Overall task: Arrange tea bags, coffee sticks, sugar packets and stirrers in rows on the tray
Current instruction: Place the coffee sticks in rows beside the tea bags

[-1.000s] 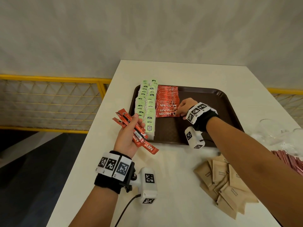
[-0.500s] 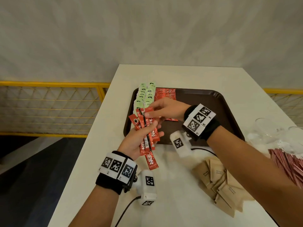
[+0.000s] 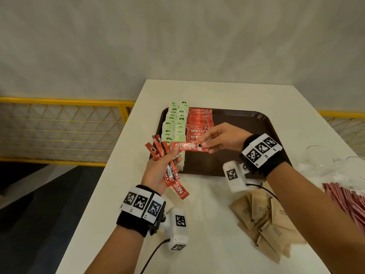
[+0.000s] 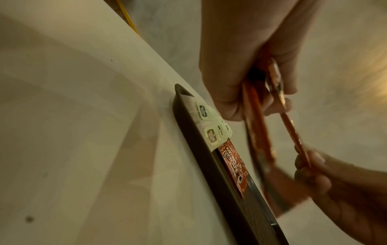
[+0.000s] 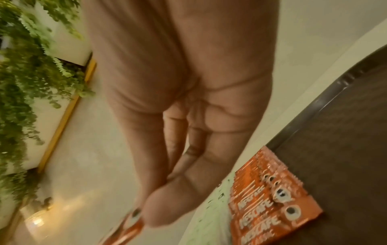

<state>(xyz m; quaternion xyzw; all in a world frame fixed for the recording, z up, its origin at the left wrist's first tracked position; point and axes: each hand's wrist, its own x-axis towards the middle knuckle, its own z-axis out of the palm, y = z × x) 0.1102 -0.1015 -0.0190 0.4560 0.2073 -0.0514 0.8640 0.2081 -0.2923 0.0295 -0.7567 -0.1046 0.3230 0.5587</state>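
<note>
A brown tray [image 3: 246,123] lies on the white table [image 3: 217,93]. Two rows of green tea bags [image 3: 175,125] fill its left side, and a row of red coffee sticks [image 3: 198,123] lies beside them. My left hand [image 3: 158,171] grips a fanned bunch of red coffee sticks [image 3: 167,169] near the tray's front left corner. My right hand [image 3: 221,138] pinches one coffee stick [image 3: 187,146] by its end, held level above the tray's left part. The left wrist view shows my left hand [image 4: 251,74] round the bunch [image 4: 257,132]. In the right wrist view my thumb presses the single stick [image 5: 125,227].
Brown sugar packets [image 3: 264,220] lie heaped at the front right of the table. Red-striped stirrers [image 3: 347,198] and clear glasses [image 3: 325,161] sit at the right edge. A yellow railing [image 3: 59,125] runs on the left, beyond the table's edge.
My right hand left the tray's coffee row, reached the bunch in my left hand, and pulled one stick out to the right. My left hand has swung toward the tray.
</note>
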